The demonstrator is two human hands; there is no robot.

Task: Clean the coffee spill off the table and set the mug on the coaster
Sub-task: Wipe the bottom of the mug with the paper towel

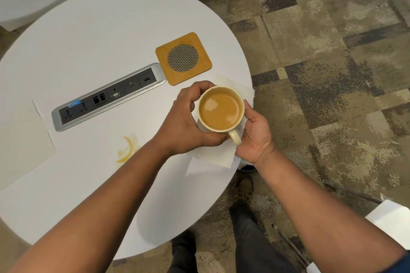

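A cream mug [220,109] full of milky coffee is held over a white paper napkin [216,157] near the right edge of the round white table [93,35]. My left hand [185,121] wraps the mug's left side. On its right side, next to the handle, my right hand [255,134] cups it. A square wooden coaster [183,58] with a round metal mesh centre lies just beyond the mug, with nothing on it. A crescent-shaped coffee spill [127,148] stains the table to the left of my left forearm.
A silver power and socket strip [108,96] lies set into the table's middle, touching the coaster's left corner. A cream sheet of paper [22,139] covers the table's left side. Patterned carpet lies right of the table, and a white chair [390,221] stands at lower right.
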